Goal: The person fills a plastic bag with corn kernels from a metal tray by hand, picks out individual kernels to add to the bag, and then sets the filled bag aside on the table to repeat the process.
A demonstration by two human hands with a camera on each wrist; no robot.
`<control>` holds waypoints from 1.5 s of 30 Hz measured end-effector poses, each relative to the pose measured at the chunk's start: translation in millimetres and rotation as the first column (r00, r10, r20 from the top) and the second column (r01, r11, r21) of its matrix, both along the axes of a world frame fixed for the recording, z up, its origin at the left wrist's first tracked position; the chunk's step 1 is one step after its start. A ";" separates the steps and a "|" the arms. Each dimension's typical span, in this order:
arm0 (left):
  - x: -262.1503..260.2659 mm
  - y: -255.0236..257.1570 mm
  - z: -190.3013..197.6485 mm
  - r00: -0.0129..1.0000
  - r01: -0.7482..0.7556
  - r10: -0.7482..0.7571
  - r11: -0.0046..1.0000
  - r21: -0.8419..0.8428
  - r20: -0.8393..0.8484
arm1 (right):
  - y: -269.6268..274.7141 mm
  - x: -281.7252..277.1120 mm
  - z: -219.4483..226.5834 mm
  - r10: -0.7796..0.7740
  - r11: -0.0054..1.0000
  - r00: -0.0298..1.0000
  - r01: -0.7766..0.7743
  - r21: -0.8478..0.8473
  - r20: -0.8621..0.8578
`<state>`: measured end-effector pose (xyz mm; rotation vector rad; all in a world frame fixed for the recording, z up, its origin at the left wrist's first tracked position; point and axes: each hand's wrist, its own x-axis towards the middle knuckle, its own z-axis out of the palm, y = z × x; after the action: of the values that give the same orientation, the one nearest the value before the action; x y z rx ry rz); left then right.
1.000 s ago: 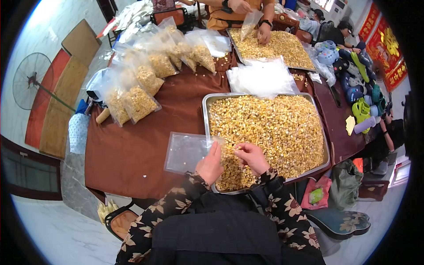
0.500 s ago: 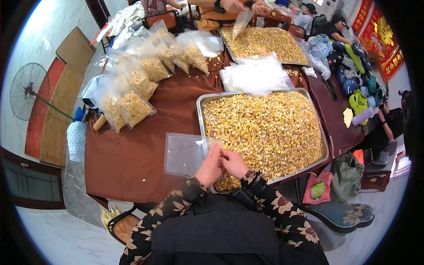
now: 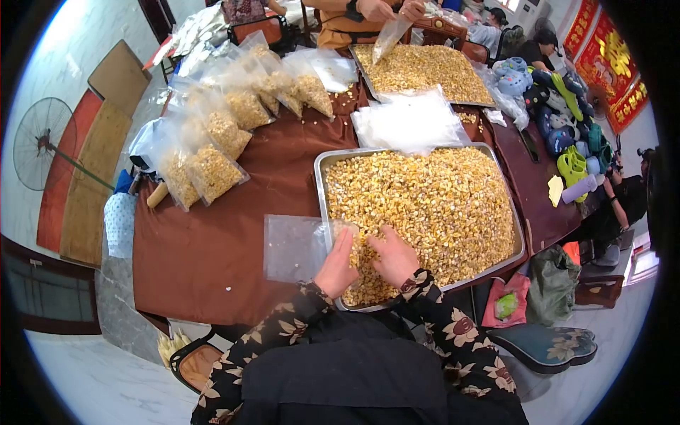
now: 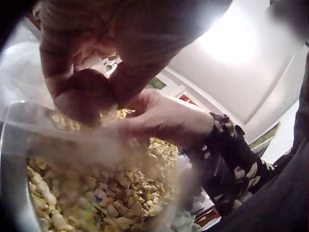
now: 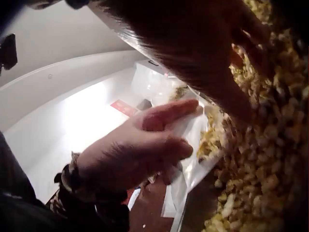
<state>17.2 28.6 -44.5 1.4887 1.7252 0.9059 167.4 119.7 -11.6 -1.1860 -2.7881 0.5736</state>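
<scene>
Left hand [image 3: 336, 268] grips clear bag [image 3: 292, 248], extending leftward; right hand [image 3: 394, 259] at yellow pieces [image 3: 460, 205].

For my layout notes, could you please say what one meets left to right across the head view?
Round grey wire fan, pale-blue patterned fabric, flat clear plastic bag, left hand, right hand, lilac cylinder.

The head view looks forward and down; both wrist views, close in, share the left hand [image 3: 336, 269], right hand [image 3: 394, 259] and corn [image 3: 439, 205].

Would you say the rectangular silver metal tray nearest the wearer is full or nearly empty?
Full: small yellow kernels are heaped across the silver metal tray, reaching its rim.
</scene>
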 end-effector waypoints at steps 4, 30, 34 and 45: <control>-4.6 -1.5 6.4 0.997 -0.030 0.031 0.999 -0.015 0.074 | -7.7 -5.5 -15.1 0.019 1.000 0.998 -0.019 0.011 0.062; -21.5 -8.3 11.9 0.904 -0.107 0.147 0.987 -0.121 0.402 | 1.7 5.7 9.2 0.032 0.999 0.999 -0.032 -0.017 0.021; -23.3 -7.7 1.7 0.919 -0.121 0.130 0.991 -0.047 0.372 | -14.4 2.4 4.8 0.066 0.998 0.992 -0.063 -0.031 0.110; -19.7 -5.3 12.8 0.925 -0.115 0.125 0.992 -0.050 0.358 | 12.2 -1.1 -2.3 -0.452 0.651 0.833 0.063 -0.756 -0.320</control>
<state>-2.5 23.3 -31.7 1.1217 1.5589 1.1357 166.3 132.0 -13.9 -1.2631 -1.9004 1.7667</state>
